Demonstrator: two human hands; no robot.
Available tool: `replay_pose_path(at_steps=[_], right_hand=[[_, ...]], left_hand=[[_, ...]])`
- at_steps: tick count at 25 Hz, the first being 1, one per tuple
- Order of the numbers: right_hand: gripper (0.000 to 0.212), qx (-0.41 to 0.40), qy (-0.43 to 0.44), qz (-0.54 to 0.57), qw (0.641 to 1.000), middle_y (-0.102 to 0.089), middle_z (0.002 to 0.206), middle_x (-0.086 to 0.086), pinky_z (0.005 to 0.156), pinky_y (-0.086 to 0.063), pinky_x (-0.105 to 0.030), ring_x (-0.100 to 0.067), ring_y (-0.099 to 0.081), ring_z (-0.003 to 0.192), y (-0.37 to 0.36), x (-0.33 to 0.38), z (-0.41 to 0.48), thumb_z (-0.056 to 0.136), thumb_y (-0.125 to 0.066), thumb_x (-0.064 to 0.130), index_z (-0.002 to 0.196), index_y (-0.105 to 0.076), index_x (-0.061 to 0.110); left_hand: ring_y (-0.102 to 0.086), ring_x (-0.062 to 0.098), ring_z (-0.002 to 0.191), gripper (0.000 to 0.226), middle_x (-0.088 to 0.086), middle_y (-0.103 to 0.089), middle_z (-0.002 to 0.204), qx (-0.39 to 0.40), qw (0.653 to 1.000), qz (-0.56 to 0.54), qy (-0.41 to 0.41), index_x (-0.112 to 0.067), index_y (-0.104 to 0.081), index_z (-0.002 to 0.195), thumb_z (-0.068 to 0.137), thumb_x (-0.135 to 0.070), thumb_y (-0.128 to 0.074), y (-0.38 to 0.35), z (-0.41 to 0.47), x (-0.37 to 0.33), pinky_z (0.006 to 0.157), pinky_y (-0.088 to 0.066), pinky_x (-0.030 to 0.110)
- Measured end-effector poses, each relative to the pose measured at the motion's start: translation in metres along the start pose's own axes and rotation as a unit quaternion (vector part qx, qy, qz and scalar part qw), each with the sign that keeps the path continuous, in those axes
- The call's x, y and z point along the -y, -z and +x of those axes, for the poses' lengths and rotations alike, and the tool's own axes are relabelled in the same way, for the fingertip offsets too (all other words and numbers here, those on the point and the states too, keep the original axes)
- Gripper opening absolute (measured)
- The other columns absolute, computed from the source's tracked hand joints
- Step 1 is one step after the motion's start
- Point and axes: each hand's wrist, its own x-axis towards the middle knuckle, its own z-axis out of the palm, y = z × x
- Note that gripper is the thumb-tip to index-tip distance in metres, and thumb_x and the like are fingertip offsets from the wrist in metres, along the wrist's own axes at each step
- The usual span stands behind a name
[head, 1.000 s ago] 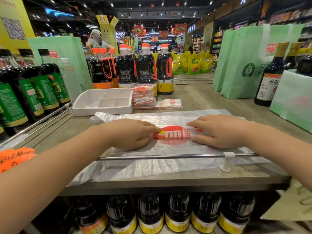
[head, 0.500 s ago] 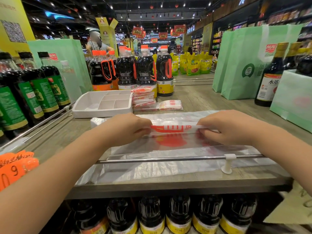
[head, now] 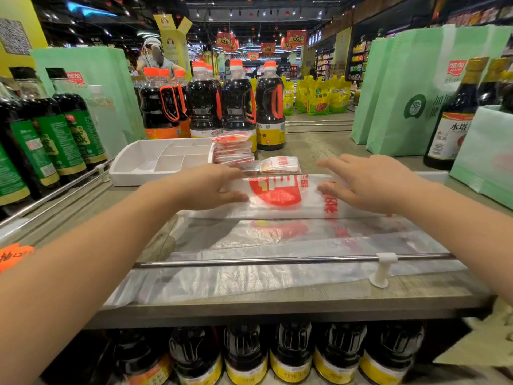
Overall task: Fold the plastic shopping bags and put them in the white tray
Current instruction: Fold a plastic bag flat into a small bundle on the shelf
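Observation:
A translucent plastic shopping bag [head: 277, 240] with a red logo lies spread on the wooden shelf top. Its near part is folded away from me into a flap [head: 280, 195]. My left hand [head: 205, 187] rests on the flap's left end and my right hand [head: 363, 184] on its right end, both with fingers stretched out. The white tray [head: 130, 173], divided into compartments, stands at the back left with nothing in it. A stack of folded bags [head: 233, 151] sits against the tray's right side, and one more folded bag [head: 280, 165] lies just beyond the flap.
Dark sauce bottles [head: 238, 107] stand behind the tray and along the left [head: 55, 134]. Green tote bags [head: 402, 101] and a bottle [head: 455, 123] crowd the right. A metal rail [head: 277, 261] runs across the shelf's front edge. A person stands far back.
Both hands pinched the bag's near fold, lifted it and carried it away from me. The flap now lies further back with the fingers stretched over it.

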Motion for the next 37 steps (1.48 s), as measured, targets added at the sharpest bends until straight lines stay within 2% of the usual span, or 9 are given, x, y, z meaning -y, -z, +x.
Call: replay_pose_path(at_steps=[7,11,15,21,24,26,30,34,37], right_hand=[[0.063,0.125,-0.007,0.047,0.991,-0.044,0.145,0.003,0.099,-0.045,-0.040,-0.022,-0.051,0.124,-0.014,0.007,-0.001,0.097,-0.015,0.065,0.152,-0.030,0.038],[0.061,0.191,-0.019,0.116,0.975,-0.027,0.161,0.006,0.119,-0.023,-0.037,-0.017,-0.028,0.146,-0.019,0.010,-0.008,0.101,-0.016,0.060,0.156,-0.023,0.036],[0.070,0.265,-0.048,0.209,0.940,0.003,0.167,0.009,0.123,0.001,-0.031,-0.010,0.000,0.153,-0.024,0.007,-0.022,0.098,-0.015,0.065,0.159,-0.002,0.033],[0.076,0.304,-0.123,0.204,0.922,0.012,0.166,0.002,0.121,0.004,-0.032,-0.013,0.006,0.153,-0.023,-0.010,-0.029,0.098,-0.013,0.066,0.160,0.004,0.025],[0.076,0.277,-0.135,0.178,0.934,0.008,0.167,-0.001,0.123,0.001,-0.034,-0.016,0.002,0.154,-0.025,-0.006,-0.030,0.099,-0.013,0.065,0.160,0.000,0.022],[0.074,0.227,-0.085,0.164,0.956,0.000,0.168,0.003,0.124,-0.006,-0.034,-0.015,-0.005,0.154,-0.017,0.003,-0.030,0.098,-0.016,0.065,0.160,-0.009,0.025],[0.080,0.187,0.037,0.150,0.970,-0.023,0.162,0.015,0.120,-0.024,-0.035,-0.011,-0.028,0.146,0.003,0.025,-0.027,0.087,-0.022,0.079,0.156,-0.021,0.038],[0.052,0.128,0.070,0.039,0.989,-0.050,0.146,0.010,0.101,-0.043,-0.034,-0.016,-0.053,0.125,0.006,0.029,-0.020,0.100,-0.029,0.060,0.145,-0.043,0.038],[0.033,-0.006,0.070,0.006,0.998,-0.066,0.102,0.009,0.087,-0.047,-0.036,-0.017,-0.063,0.091,0.002,0.018,-0.014,0.097,-0.041,0.048,0.108,-0.066,0.029]], left_hand=[[-0.043,0.019,0.131,0.057,-0.002,-0.041,0.147,0.061,0.998,-0.023,-0.011,-0.036,-0.034,0.152,0.099,-0.056,-0.041,-0.017,-0.001,-0.002,0.110,-0.035,0.036],[-0.015,0.013,0.151,0.061,-0.011,-0.017,0.164,0.128,0.989,-0.054,-0.040,-0.042,-0.016,0.157,0.099,-0.063,-0.023,-0.020,-0.010,-0.010,0.121,-0.009,0.032],[0.013,0.004,0.150,0.068,-0.016,0.015,0.164,0.189,0.979,-0.046,-0.058,-0.046,0.010,0.154,0.096,-0.068,-0.015,-0.029,-0.021,-0.018,0.120,0.009,0.030],[0.021,0.007,0.149,0.079,-0.011,0.022,0.163,0.206,0.978,-0.021,-0.016,-0.047,0.018,0.151,0.083,-0.078,-0.006,-0.029,-0.027,-0.009,0.123,0.010,0.041],[0.017,0.012,0.151,0.078,-0.009,0.019,0.165,0.200,0.980,-0.019,-0.002,-0.049,0.016,0.151,0.083,-0.079,-0.008,-0.029,-0.028,-0.010,0.123,0.007,0.046],[0.007,0.014,0.153,0.079,-0.009,0.011,0.166,0.181,0.983,-0.002,-0.011,-0.049,0.010,0.153,0.084,-0.080,-0.011,-0.024,-0.029,-0.010,0.124,0.000,0.043],[-0.041,0.018,0.139,0.064,-0.008,-0.032,0.160,0.071,0.979,0.150,-0.120,-0.035,-0.022,0.157,0.100,-0.063,-0.017,-0.007,-0.036,-0.024,0.109,-0.037,0.034],[-0.064,0.024,0.104,0.041,-0.004,-0.065,0.125,0.018,0.978,0.153,-0.140,-0.029,-0.047,0.140,0.106,-0.044,-0.030,-0.007,-0.031,-0.034,0.081,-0.049,0.033],[-0.060,0.019,0.074,0.024,-0.007,-0.062,0.081,-0.022,0.990,0.063,-0.122,-0.026,-0.057,0.093,0.103,-0.042,-0.042,-0.004,-0.017,-0.026,0.066,-0.048,0.035]])
